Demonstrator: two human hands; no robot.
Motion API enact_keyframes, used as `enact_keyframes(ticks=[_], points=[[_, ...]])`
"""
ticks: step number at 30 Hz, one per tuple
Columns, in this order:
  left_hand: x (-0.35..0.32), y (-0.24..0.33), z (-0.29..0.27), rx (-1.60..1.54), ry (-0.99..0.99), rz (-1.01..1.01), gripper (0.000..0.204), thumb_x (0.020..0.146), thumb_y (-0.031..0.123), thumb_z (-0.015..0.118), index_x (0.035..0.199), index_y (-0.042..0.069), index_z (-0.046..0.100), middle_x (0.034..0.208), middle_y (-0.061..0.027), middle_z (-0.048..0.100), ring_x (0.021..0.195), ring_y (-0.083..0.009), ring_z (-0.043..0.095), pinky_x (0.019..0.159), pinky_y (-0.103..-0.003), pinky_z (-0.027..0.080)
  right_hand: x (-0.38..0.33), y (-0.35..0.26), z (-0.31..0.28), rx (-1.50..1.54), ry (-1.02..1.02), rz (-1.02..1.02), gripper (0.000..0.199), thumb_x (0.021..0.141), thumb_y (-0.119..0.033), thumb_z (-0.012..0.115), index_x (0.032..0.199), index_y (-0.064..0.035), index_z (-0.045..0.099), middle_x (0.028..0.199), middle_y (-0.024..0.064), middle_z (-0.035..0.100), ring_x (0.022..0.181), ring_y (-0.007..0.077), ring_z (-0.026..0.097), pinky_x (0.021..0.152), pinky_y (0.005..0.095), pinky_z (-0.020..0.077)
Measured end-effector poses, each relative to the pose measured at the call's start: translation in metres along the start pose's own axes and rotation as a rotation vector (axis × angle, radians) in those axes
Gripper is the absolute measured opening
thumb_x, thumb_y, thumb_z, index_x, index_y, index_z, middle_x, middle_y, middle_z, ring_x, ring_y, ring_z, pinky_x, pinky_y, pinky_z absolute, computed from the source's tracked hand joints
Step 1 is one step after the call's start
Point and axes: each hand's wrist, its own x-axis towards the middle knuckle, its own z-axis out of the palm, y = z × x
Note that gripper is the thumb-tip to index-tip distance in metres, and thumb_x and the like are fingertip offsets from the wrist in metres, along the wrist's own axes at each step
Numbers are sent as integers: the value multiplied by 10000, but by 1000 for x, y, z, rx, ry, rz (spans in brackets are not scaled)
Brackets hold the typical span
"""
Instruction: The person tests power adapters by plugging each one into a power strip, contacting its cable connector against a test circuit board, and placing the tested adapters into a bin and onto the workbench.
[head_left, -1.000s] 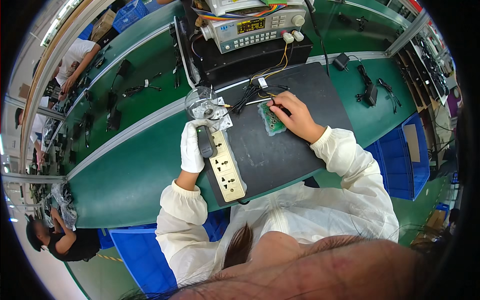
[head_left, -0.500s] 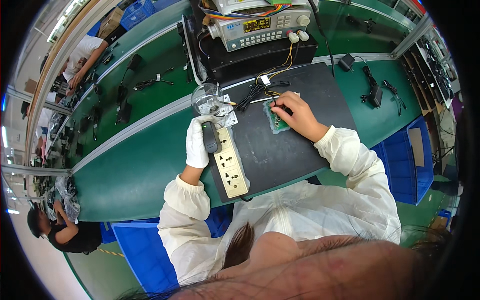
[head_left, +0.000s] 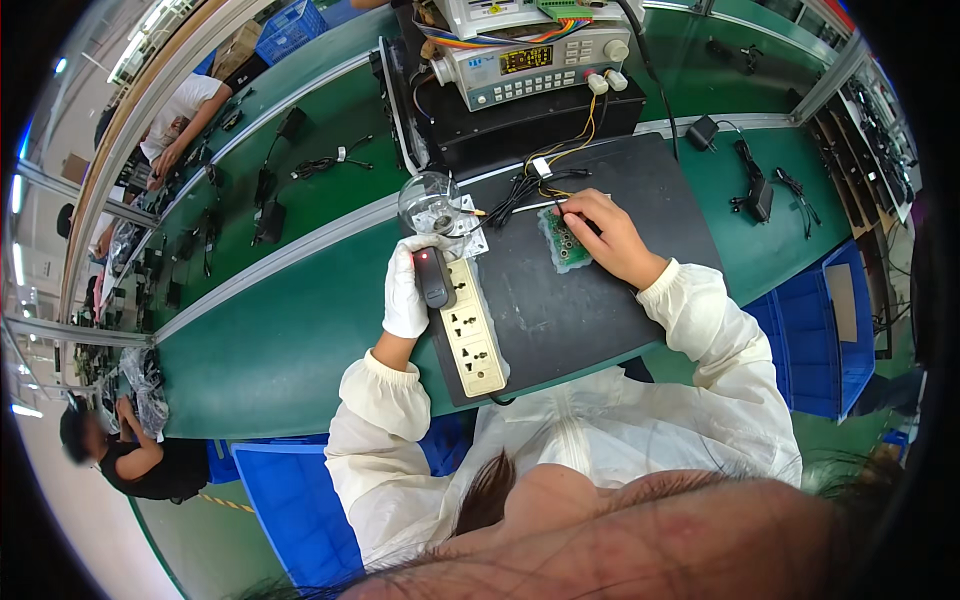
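The left hand (head_left: 405,292), in a white glove, is closed around a small black plastic adapter block (head_left: 433,277) with a red light on its top. The block sits plugged into the far end of a long beige power strip (head_left: 472,330), which lies on the near left part of a large black rubber work mat (head_left: 590,300).

The bare right hand (head_left: 612,238) rests on the far middle of the mat, fingers curled and pinched on a thin dark probe, its tip pressed to a small green circuit board (head_left: 563,240). The board lies flat on the mat, just right of the strip's far end and partly under the fingers.

Just beyond the mat's far edge, black and yellow wires (head_left: 545,170) run from the board area to a grey bench power supply with a lit display (head_left: 530,65), which stands on a black box. At the mat's far left corner, touching the strip's end, is a clear round magnifier lens (head_left: 428,200).

The mat lies on a green workbench (head_left: 270,330). Right of the mat, black plug adapters with cords (head_left: 755,185) lie on the bench. Left of the mat, across the bench, other people sit at work. Blue plastic crates (head_left: 810,330) stand below the mat's near right side.
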Motion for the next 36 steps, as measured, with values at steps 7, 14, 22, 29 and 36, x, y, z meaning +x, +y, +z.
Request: enact_keyframes(ticks=[7,14,22,29,36], points=[[-1,0,-1,-28,-14,-2,533,1075,445,259,1121,-3,545,1089,-152,640,947,-197,620,895,-330,496,0,-2,-2,12,-44,29,133,948,-95,598,1045,-12,635,1030,109,657,944,265,623,859,330,469],[-6,3,2,-22,-49,-9,474,988,437,492,1220,24,506,1156,-124,597,1018,-196,584,937,-336,460,-1,-2,0,-15,-57,-12,157,938,-112,609,1059,-16,642,1038,118,656,966,294,624,843,368,494],[-10,0,4,167,-5,3,669,723,267,777,1284,38,492,1192,-97,578,1085,-212,563,978,-338,429,-1,-2,-1,-36,-98,-6,198,927,-104,609,1100,-16,646,1070,125,660,993,299,615,865,370,485],[-11,-7,-1,180,-23,-14,711,747,310,815,1310,65,456,1230,-75,556,1120,-192,539,1008,-348,406,-1,-3,-1,-32,-105,-2,210,925,-96,594,1111,-10,645,1072,130,658,999,304,608,878,370,475],[-11,-9,-1,92,-39,-46,736,737,284,831,1320,68,437,1219,-79,559,1126,-195,543,1016,-353,405,0,-5,-1,-36,-116,11,204,926,-97,593,1102,-14,652,1063,132,657,991,305,604,873,369,474]])
